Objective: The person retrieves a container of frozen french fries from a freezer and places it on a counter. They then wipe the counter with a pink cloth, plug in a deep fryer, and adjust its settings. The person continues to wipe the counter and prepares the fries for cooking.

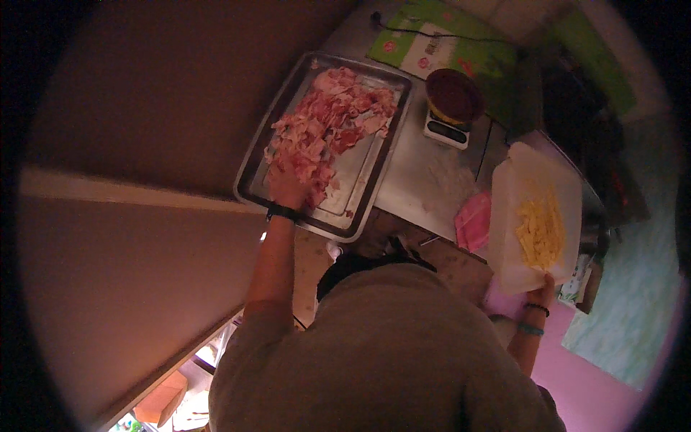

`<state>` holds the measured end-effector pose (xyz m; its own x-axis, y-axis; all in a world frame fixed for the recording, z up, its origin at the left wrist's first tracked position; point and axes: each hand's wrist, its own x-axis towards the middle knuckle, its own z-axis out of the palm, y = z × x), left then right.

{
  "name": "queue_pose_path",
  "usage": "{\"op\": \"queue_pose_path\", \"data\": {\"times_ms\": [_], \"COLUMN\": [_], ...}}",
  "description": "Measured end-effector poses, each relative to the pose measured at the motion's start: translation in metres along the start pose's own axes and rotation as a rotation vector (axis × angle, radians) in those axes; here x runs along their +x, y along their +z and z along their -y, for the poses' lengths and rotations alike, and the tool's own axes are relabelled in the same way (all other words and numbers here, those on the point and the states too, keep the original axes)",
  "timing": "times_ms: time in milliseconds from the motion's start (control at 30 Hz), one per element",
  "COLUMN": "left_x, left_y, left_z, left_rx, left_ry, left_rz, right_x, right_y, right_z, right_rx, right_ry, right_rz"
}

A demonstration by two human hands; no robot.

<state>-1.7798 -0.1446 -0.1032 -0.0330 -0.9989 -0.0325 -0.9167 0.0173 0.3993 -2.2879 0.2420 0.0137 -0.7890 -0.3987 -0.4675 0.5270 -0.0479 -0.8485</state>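
My left hand [290, 189], with a dark band at the wrist, is down in a pile of raw sliced meat [324, 119]. Its fingertips blend into the slices, so whether they grip any is unclear. The meat lies in a rectangular metal tray [356, 224], spread mostly over its far and left parts. On the right, my right hand [541, 289] holds the near end of a translucent white plastic tub [505, 216], its thumb over the rim. Pale yellow strips of food [541, 232] lie inside the tub, close to that hand.
Beyond the tray's right side, a brown bowl [456, 96] sits on a small white digital scale [446, 133]. A pink cloth [473, 222] lies at the metal counter's [415, 183] front edge. A black cable [442, 35] crosses a green printed sheet [394, 46]. A brown partition [135, 243] stands left.
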Motion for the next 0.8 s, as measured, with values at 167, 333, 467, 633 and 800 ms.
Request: {"op": "queue_pose_path", "data": {"times_ms": [167, 333, 467, 633, 800], "left_x": [0.013, 0.024, -0.003, 0.005, 0.005], "left_y": [0.026, 0.03, -0.028, -0.017, -0.006], "left_z": [0.013, 0.023, -0.048, -0.025, -0.013], "left_rx": [-0.026, 0.024, 0.034, 0.085, 0.056], "left_ry": [-0.033, 0.234, 0.018, -0.007, 0.045], "left_rz": [0.046, -0.051, -0.047, 0.055, 0.0], "right_x": [-0.002, 0.011, 0.049, 0.084, 0.103], "right_y": [-0.029, -0.039, -0.047, -0.036, -0.013], "right_z": [-0.011, -0.028, -0.037, -0.051, -0.048], "right_rx": [-0.01, 0.135, 0.292, 0.27, 0.208], "right_ry": [0.029, -0.033, -0.147, -0.142, -0.04], "right_rz": [-0.358, -0.345, -0.39, -0.546, -0.642]}}
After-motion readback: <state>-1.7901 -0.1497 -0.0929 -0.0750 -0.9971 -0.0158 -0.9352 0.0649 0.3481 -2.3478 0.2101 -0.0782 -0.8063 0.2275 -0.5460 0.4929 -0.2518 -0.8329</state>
